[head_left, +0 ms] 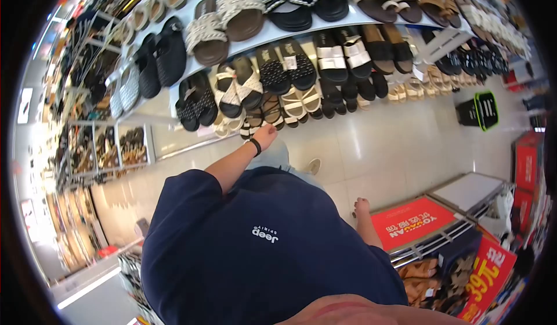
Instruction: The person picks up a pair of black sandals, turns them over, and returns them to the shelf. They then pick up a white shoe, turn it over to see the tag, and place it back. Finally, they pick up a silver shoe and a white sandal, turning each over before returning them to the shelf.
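hands: left [266, 136] at sandal [270, 109], grip unclear; right [361, 205] hangs open | sandal lengthwise toward person

fisheye head camera looks steeply down, facing the sandal shelves [261, 38].

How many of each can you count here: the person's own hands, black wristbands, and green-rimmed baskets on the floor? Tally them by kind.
Hands: 2 (left hand, right hand)
Black wristband: 1
Green-rimmed basket: 1
Total: 4
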Demonstrator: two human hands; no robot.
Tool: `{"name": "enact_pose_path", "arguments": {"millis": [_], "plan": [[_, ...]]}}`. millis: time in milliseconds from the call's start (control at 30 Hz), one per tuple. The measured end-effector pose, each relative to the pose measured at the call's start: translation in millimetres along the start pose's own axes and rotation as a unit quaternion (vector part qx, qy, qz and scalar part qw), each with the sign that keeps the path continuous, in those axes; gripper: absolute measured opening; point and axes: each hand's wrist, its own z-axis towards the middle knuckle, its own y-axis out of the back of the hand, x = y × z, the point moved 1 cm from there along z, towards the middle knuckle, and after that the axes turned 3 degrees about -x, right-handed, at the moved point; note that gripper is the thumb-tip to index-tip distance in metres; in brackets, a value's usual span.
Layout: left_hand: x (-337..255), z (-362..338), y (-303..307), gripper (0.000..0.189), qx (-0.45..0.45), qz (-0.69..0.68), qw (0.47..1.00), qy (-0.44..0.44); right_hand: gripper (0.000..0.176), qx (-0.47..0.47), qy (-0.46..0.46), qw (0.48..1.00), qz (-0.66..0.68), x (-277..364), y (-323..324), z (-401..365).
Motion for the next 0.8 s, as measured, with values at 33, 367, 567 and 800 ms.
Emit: {"name": "enact_pose_path", "arguments": {"millis": [33, 367, 567, 800], "plan": [[-5.2, -6.4, 8.5, 0.033, -0.017, -0.015, 1.000, 0.003, 0.018, 0.013, 0.022, 0.998, -0.053, -31.4, 1.7, 40.9], [18.8, -27.5, 37.1, 0.034, -0.121, -0.046, 0.987, 0.098, 0.019, 0.138, 0.090, 0.984, -0.067, 69.9, -59.5, 31.3], [-3.2, -32.9, 50.8, 0.034, -0.135, -0.080, 0.983, 0.092, 0.023, 0.172, 0.095, 0.976, -0.093, 93.8, -79.4, 21.4], [32.8, -58.2, 81.0, 0.033, -0.200, -0.154, 0.965, 0.071, 0.023, 0.169, 0.078, 0.962, -0.200, 115.2, -71.7, 0.2]]}}
